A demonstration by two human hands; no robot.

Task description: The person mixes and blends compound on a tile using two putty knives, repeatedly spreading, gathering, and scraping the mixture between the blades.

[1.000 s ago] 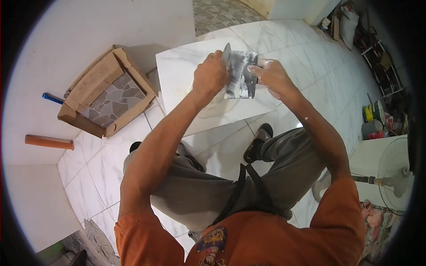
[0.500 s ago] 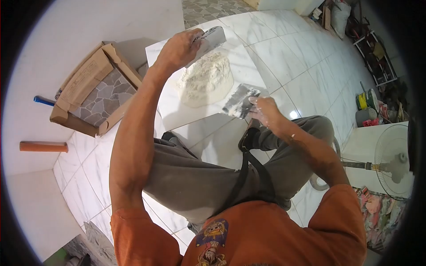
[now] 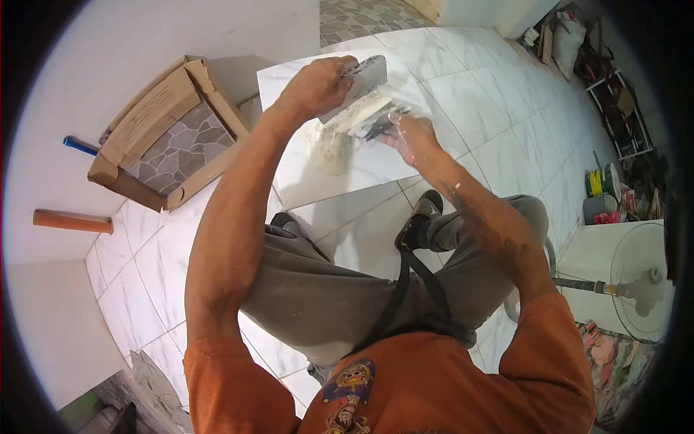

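Observation:
A mound of off-white powder (image 3: 330, 150) lies on a white marbled tile (image 3: 300, 184) in front of me. My left hand (image 3: 320, 87) is closed on the top edge of a wide, pale grey scraper (image 3: 369, 78), whose blade slants down into the far side of the powder. My right hand (image 3: 413, 137) grips a smaller metal scraper (image 3: 379, 127) with powder on it. Its blade is tilted, close to the left one, with powder between the two. Whether the blades touch, I cannot tell.
An opened cardboard box (image 3: 148, 119) stands left of the tile, near an orange tube (image 3: 72, 221) and a blue handle (image 3: 79, 145) by the wall. A fan (image 3: 640, 278) is on the right. Tools and cans (image 3: 601, 192) sit beyond it.
My right hand has moved its scraper up and inward, from the near right edge of the powder to beside the left scraper. Powder has been pushed together, and the mound looks narrower.

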